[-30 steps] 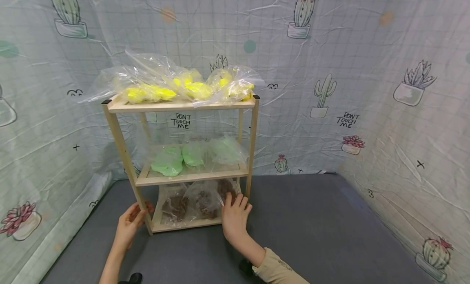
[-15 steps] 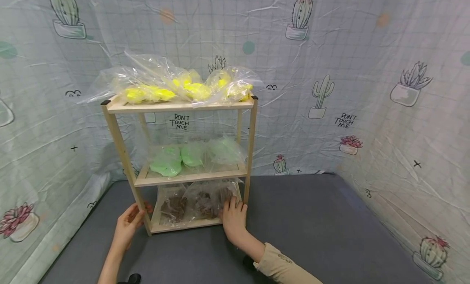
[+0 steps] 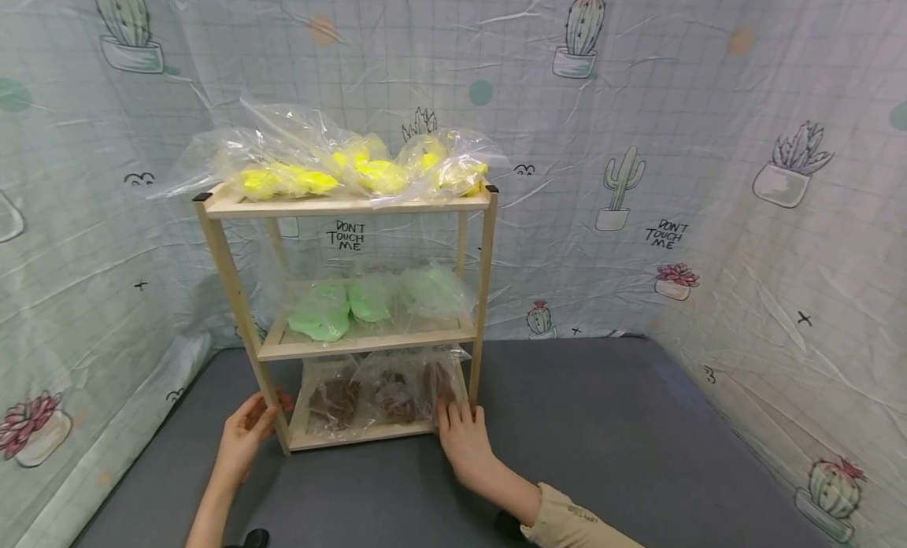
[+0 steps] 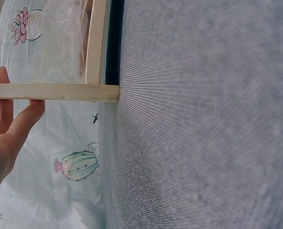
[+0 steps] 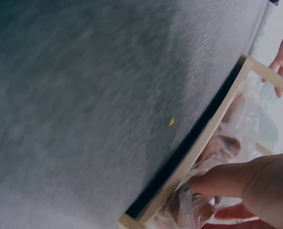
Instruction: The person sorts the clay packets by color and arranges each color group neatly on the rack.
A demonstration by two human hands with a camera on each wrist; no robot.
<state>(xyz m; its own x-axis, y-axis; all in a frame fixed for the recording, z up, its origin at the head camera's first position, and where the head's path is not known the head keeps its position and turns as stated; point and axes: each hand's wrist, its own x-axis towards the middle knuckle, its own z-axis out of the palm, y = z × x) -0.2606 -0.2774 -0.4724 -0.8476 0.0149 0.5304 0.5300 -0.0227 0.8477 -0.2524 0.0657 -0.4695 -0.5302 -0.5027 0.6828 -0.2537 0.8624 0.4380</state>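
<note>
Your left hand (image 3: 244, 438) rests with straight fingers against the front left post of the wooden rack (image 3: 234, 288), touching it and not curled around it; the left wrist view shows the fingers (image 4: 10, 121) flat along the post. Your right hand (image 3: 464, 442) is at the front right corner of the bottom shelf, and its thumb and fingertips (image 5: 217, 179) press into the clear bag with brown pieces (image 3: 435, 383) there. It seems to pinch the plastic, but I cannot tell this for sure.

The rack stands on a grey mat (image 3: 602, 422) near the back wall. On the bottom shelf lie the brown bags (image 3: 368, 394), on the middle shelf the green bags (image 3: 368, 300), on the top shelf the yellow bags (image 3: 354, 170). A cloth with cactus prints (image 3: 708, 138) hangs around the mat.
</note>
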